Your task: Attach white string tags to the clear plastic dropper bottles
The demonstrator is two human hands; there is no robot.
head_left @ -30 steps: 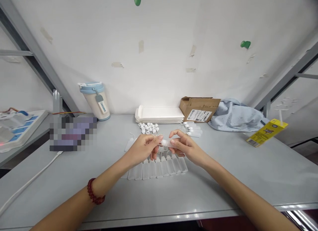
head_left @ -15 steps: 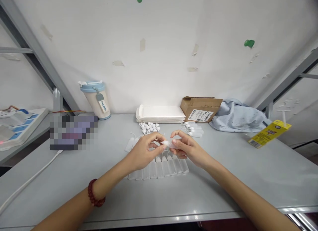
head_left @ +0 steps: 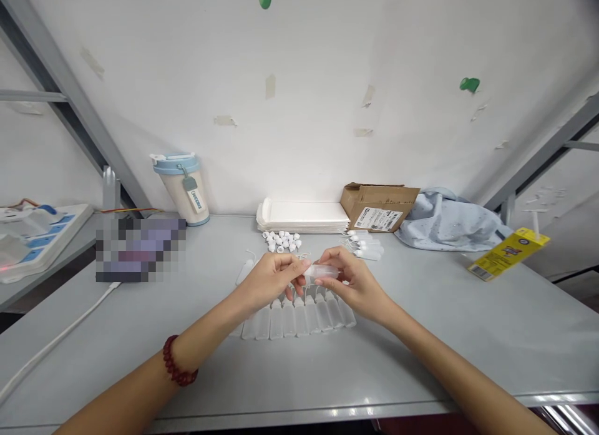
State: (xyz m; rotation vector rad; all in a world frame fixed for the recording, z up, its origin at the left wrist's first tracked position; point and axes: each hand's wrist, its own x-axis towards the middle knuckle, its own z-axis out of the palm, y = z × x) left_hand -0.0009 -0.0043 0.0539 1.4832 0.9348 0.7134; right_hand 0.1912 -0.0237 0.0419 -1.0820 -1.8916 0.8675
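Note:
A small translucent plastic bottle [head_left: 325,271] lies sideways between my two hands above the table. My left hand [head_left: 274,276] pinches its left end, where the white cap was visible a moment ago; the fingers now cover that end. My right hand [head_left: 358,279] is closed round the right end of the bottle with thumb and fingertips. Just below the hands, several similar bottles [head_left: 299,316] lie side by side in a row. Behind the left hand is a heap of loose white caps [head_left: 281,241]. Several capped bottles [head_left: 369,246] lie behind the right hand.
At the back stand a stack of white trays [head_left: 304,215], a cardboard box [head_left: 381,207] and a bunched blue cloth [head_left: 449,219]. A tumbler [head_left: 182,188] and a phone with a cable [head_left: 60,332] are left. A yellow drink carton [head_left: 508,254] stands right.
My left fingers have closed over the cap end of the bottle. My right hand has shifted its grip rightward, so more of the bottle's body shows between the hands.

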